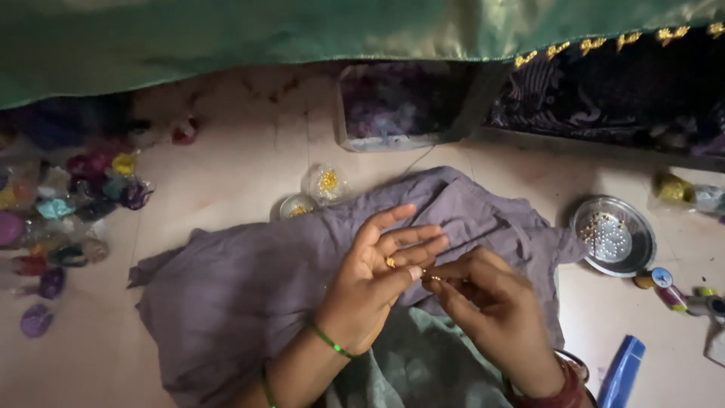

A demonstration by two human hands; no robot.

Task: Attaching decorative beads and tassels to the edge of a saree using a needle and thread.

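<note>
Left hand (pixel 374 276) half-open, small gold bead (pixel 390 262) resting on its fingers. Right hand (pixel 483 302) pinched shut on another gold bead (pixel 434 279) (tiny) — just beside. Beneath both, grey cloth (pixel 249 287) on floor.

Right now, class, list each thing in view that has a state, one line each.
left hand: open, fingers spread, small gold bead on them
right hand: fingertips pinched on a small gold piece
purple cloth: spread, crumpled
steel bowl: upright, beads inside
clear box: open, filled

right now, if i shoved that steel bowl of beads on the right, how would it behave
The steel bowl looks thin and shallow, so it would probably slide easily on the smooth floor. The small beads inside lie loose; a hard shove would likely scatter or roll them.
</note>
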